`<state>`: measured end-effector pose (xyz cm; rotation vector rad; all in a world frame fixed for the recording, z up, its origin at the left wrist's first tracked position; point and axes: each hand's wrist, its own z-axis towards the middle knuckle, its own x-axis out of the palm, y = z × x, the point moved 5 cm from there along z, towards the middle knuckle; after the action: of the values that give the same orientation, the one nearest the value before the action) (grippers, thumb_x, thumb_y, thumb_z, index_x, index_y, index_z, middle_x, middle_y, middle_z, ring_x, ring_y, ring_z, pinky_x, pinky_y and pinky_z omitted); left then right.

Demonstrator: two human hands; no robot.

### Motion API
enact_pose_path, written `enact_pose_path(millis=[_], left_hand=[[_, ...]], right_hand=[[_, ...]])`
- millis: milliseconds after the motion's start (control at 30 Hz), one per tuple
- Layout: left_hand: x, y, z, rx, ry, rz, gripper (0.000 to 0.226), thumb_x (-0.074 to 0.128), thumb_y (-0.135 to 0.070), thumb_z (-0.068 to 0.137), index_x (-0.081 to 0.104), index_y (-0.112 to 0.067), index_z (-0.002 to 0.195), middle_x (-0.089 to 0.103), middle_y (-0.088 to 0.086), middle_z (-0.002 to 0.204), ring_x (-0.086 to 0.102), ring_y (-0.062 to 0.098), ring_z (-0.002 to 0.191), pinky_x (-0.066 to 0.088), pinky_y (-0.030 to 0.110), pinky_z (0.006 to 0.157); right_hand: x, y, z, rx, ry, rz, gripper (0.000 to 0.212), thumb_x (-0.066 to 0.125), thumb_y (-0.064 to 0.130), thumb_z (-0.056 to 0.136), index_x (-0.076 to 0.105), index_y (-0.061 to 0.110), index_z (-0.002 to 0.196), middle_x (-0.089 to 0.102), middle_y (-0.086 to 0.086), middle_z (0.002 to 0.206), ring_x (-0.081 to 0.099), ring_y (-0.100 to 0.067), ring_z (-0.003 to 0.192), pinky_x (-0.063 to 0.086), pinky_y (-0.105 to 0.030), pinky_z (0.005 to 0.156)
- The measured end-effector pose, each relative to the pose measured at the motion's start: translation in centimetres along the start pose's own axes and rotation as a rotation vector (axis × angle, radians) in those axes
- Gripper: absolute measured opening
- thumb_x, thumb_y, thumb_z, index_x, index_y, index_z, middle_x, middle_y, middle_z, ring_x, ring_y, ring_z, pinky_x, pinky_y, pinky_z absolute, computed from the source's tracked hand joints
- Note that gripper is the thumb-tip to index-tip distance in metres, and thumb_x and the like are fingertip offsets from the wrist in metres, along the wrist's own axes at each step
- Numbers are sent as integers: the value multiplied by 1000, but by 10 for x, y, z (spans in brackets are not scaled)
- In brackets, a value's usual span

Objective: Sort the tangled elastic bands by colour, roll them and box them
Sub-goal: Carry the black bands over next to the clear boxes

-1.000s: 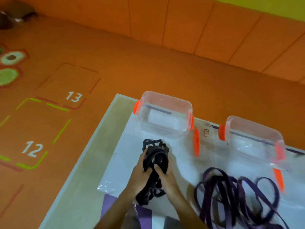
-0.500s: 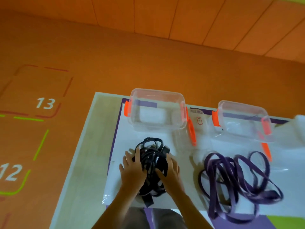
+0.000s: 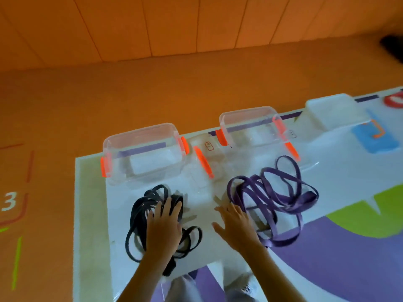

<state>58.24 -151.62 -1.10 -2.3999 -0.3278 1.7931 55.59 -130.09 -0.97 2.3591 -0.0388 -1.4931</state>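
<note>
Colour sorting appears complete: two separate piles lie on the counter (image 3: pixel 91 203), neither one rolled or boxed.

Left clear box (image 3: pixel 139 132), orange clips, stands open at the far edge with no bands in it. Just in front lies the black bands (image 3: pixel 139 205) pile, loose and looped. The left hand (image 3: pixel 163 227) rests flat on this pile, fingers (image 3: pixel 162 209) straight and spread, gripping nothing.

The right hand (image 3: pixel 236 225) is low over bare counter between the piles, fingers wide and holding nothing, fingertips just beside the purple bands (image 3: pixel 303 198). Contact cannot be confirmed. That pile sprawls in front of the right clear box (image 3: pixel 246 111), which also holds no bands.

Judgement: rolling is the step in hand. The next move calls for gathering one pile into a tight coil before boxing.
</note>
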Motion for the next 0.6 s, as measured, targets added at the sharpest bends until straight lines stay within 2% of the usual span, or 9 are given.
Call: enact_pose_path(millis=[67, 133, 200, 300, 433, 600], left_hand=[[-2, -28, 1, 51, -47, 33, 62, 89, -7, 76, 72, -8, 136, 66, 21, 142, 64, 45, 129, 55, 61, 102], [-1, -63, 5, 71, -76, 64, 61, 90, -5, 73, 73, -4, 131, 69, 23, 136, 66, 46, 126, 55, 62, 101], [0, -108, 9, 88, -85, 52, 57, 82, -13, 85, 68, -8, 140, 63, 20, 147, 58, 44, 138, 47, 61, 112], [8, -191, 10, 175, -78, 77, 55, 57, -29, 104, 48, -22, 157, 45, 5, 164, 39, 32, 153, 31, 50, 124], [23, -306, 8, 361, -57, 137, 55, 48, -35, 107, 40, -26, 160, 38, 1, 168, 33, 26, 156, 29, 44, 127], [33, -444, -4, 562, -65, 179, 56, 52, -30, 106, 36, -25, 160, 44, -3, 159, 40, 23, 148, 37, 40, 120]], right_hand=[[-16, -27, -15, 2, -91, 2, 45, 67, 44, 100, 58, 22, 137, 55, -2, 142, 58, -26, 132, 51, -46, 109], [-33, -64, -30, 47, -160, 45, 43, 68, 41, 99, 61, 21, 136, 57, -2, 139, 60, -27, 129, 54, -46, 106], [-49, -110, -49, 129, -193, 112, 47, 59, 46, 104, 57, 22, 144, 56, 0, 145, 55, -26, 134, 49, -43, 111], [-69, -185, -84, 220, -254, 140, 49, 60, 47, 103, 57, 23, 145, 59, 1, 143, 57, -27, 130, 49, -43, 105], [-95, -268, -136, 319, -332, 183, 42, 63, 42, 100, 61, 27, 139, 62, 3, 137, 59, -27, 127, 50, -41, 96], [-122, -365, -197, 416, -374, 221, 43, 60, 43, 102, 58, 28, 142, 56, 5, 145, 55, -26, 130, 47, -39, 96]])
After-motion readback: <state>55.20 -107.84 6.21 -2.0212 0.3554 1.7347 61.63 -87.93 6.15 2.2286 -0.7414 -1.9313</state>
